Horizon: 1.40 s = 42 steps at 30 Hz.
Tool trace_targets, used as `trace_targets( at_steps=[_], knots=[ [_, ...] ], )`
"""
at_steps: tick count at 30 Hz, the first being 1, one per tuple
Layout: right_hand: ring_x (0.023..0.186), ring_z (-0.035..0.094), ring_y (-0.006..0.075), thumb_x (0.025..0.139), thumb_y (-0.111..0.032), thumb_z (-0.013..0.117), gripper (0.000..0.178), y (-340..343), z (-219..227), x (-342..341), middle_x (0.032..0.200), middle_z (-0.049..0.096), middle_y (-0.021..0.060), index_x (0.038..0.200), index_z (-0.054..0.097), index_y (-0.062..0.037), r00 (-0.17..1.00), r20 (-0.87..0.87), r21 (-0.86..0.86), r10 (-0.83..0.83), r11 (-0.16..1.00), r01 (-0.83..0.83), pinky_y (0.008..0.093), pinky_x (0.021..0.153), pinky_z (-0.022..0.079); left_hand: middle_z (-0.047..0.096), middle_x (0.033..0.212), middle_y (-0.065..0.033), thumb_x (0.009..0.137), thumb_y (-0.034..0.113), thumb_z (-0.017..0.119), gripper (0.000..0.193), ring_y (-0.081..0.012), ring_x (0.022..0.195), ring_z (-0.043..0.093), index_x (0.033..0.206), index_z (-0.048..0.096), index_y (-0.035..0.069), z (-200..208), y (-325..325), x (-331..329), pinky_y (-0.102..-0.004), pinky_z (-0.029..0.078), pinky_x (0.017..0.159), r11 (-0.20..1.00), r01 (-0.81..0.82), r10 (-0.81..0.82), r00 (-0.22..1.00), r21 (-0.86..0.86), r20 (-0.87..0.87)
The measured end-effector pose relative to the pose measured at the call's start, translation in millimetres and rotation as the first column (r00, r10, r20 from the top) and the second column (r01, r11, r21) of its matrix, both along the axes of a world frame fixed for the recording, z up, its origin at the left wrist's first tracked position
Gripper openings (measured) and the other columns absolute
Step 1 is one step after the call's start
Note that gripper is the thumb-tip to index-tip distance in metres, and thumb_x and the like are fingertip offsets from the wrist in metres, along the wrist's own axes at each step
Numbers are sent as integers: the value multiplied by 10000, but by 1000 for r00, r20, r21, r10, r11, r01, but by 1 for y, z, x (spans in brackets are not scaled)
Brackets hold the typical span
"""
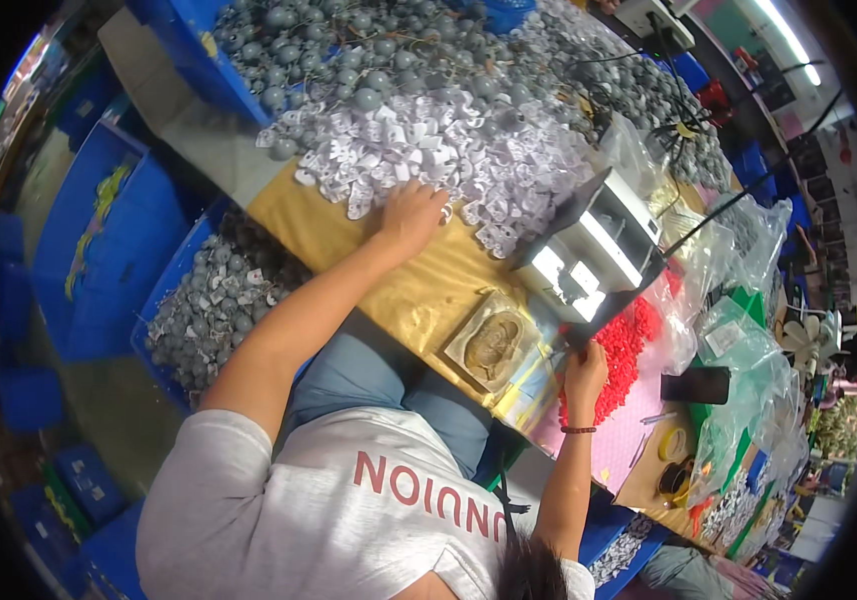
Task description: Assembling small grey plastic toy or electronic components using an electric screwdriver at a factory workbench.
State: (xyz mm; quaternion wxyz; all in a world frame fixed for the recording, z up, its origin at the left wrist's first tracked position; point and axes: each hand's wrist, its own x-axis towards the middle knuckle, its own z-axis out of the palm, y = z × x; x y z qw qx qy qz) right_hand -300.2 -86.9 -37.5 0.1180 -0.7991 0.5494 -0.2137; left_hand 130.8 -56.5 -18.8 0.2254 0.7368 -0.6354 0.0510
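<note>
My left hand (412, 214) reaches far forward and lies on the near edge of a heap of small white plastic pieces (449, 150). Its fingertips dip into the heap, so I cannot tell whether it holds any. My right hand (585, 376), with a red band at the wrist, is raised to the lower edge of a small grey and white bench machine (594, 250). Its fingers are bunched on a dark lever (577, 342) there. A pile of small red pieces (627, 345) lies just right of that hand. A wooden mould block (494, 347) sits between my arms on the yellow-brown table cover (419, 290).
Grey round pieces on stems (349, 50) are heaped behind the white ones. A blue bin (164, 290) of grey and white pieces stands at my left knee. Clear plastic bags (739, 340), a black phone (697, 384) and tape rolls (673, 445) crowd the right side. More blue crates stand far left.
</note>
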Motion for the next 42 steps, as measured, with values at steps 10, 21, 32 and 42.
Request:
trace_targets(
  at_steps=[10, 21, 32, 42],
  knots=[
    [860, 622, 373, 864, 2, 607, 138, 6, 12, -5, 930, 614, 195, 998, 642, 8, 1000, -28, 20, 13, 1000, -12, 440, 751, 511, 679, 852, -166, 841, 220, 663, 201, -344, 781, 666, 976, 656, 72, 33, 66, -41, -470, 520, 703, 832, 368, -203, 899, 416, -388],
    [802, 637, 124, 911, 23, 671, 133, 44, 35, -4, 962, 651, 61, 1042, 682, 6, 775, 624, 212, -106, 977, -37, 249, 717, 512, 577, 1031, -93, 812, 191, 767, 250, -318, 1010, 557, 1037, 694, 109, 22, 79, -60, -411, 473, 882, 863, 502, -417, 766, 50, -489],
    [829, 615, 282, 744, -23, 779, 223, 55, 44, 100, 898, 648, 87, 924, 654, -65, 838, 297, -219, 458, 887, -407, 389, 747, 489, 557, 1084, -84, 773, 158, 796, 378, -324, 1109, 494, 1117, 658, 85, 33, 52, -132, -415, 451, 941, 818, 571, -452, 716, 74, -532],
    [998, 586, 279, 772, -84, 744, 245, 70, 44, 108, 1008, 632, 56, 1010, 688, -91, 888, 41, -234, 458, 869, -437, 403, 802, 467, 594, 1144, -155, 860, 33, 594, 261, -356, 1103, 577, 1117, 639, 36, 82, -134, -49, -415, 523, 882, 910, 370, -360, 929, -187, 86]
  ],
)
